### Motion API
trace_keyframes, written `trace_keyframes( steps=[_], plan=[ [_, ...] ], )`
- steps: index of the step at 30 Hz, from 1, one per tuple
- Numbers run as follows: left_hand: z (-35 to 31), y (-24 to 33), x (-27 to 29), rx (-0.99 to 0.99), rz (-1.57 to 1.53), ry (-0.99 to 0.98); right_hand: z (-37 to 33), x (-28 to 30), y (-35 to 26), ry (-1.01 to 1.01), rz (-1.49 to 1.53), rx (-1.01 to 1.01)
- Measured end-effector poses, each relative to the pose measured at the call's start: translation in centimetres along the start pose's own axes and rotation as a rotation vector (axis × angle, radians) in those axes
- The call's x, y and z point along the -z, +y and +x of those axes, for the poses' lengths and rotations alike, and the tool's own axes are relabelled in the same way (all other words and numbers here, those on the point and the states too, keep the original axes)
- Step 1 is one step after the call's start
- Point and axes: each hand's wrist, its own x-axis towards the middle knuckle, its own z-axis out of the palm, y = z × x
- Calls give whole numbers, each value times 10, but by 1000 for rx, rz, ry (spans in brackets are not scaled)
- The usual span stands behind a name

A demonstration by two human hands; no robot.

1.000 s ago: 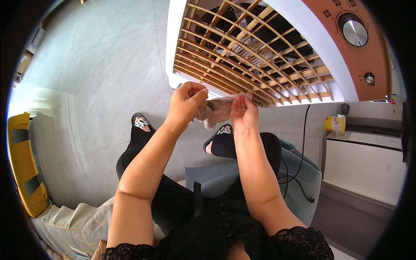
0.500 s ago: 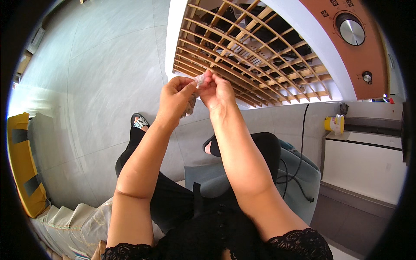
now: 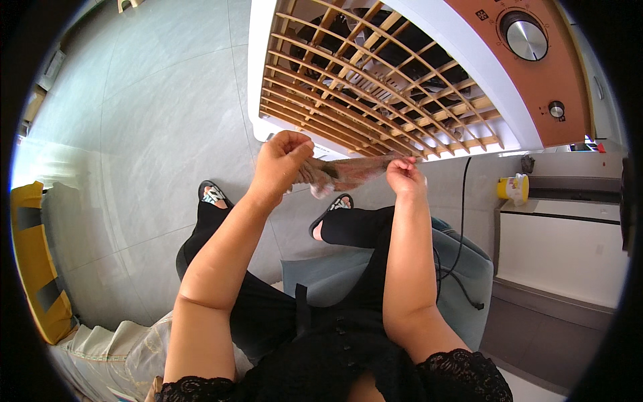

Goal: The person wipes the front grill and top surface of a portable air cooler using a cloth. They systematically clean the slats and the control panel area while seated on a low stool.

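Observation:
A thin, limp, pale cloth with brown-grey smudges (image 3: 351, 172) stretches between my two hands. It looks like a used wipe or rag. My left hand (image 3: 284, 164) is closed on its bunched end, fingers curled inward. At the other end, my right hand (image 3: 406, 177) pinches a corner between thumb and fingers. Both hands are in the air just below the near edge of a tan lattice grille (image 3: 375, 74). The grille belongs to a white appliance with a copper-coloured control panel (image 3: 489, 74), which carries a large silver knob (image 3: 526, 39) and a small one (image 3: 556, 109).
Grey floor tiles (image 3: 154, 127) spread out at the left. Beneath me is a blue-grey seat (image 3: 462, 281), with a black cord (image 3: 461, 214) beside it. A yellow bucket (image 3: 513, 189) stands on a white cabinet (image 3: 559, 251) at the right. A yellow-and-grey object (image 3: 33, 261) lies at the far left.
My hands were close together at the grille's lower edge. My right hand has moved right and nearer to me, pulling the cloth out lengthwise. The view has shifted slightly.

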Motion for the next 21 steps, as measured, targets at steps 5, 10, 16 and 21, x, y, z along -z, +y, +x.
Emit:
trace_keyframes(
  steps=[5, 10, 16, 21],
  plan=[
    [1, -11, -6, -12, 114, -80, -21, 0, 53, -63, -248, -133],
    [3, -8, -2, 13, 95, -61, -30, 13, 21, -20, -361, 71],
    [-1, -10, -4, -1, 91, -107, -46, -8, 19, -65, -783, 642],
    [-2, -22, -11, -37, 206, -142, -44, -2, 50, -57, -1112, 989]
  ],
)
